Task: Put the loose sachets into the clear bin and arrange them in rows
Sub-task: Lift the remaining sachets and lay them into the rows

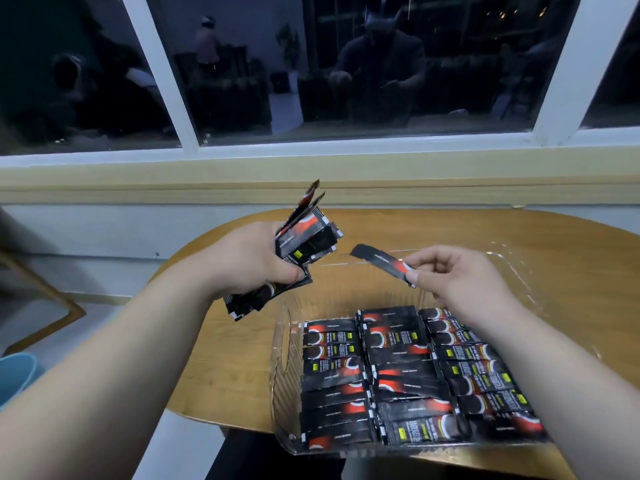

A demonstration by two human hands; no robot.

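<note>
While left hand (249, 261) grips bundle (304, 244), right hand (457, 275) pinches sachet (381, 261) above bin (287, 375).

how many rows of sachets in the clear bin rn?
3. Left row, middle row and right row lie side by side in the clear bin. The right arm covers part of the right row, so anything beyond it may be hidden.

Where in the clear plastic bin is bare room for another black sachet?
The far end of the clear plastic bin is bare, between its far wall and the three rows of black sachets. The near end is crowded.
</note>
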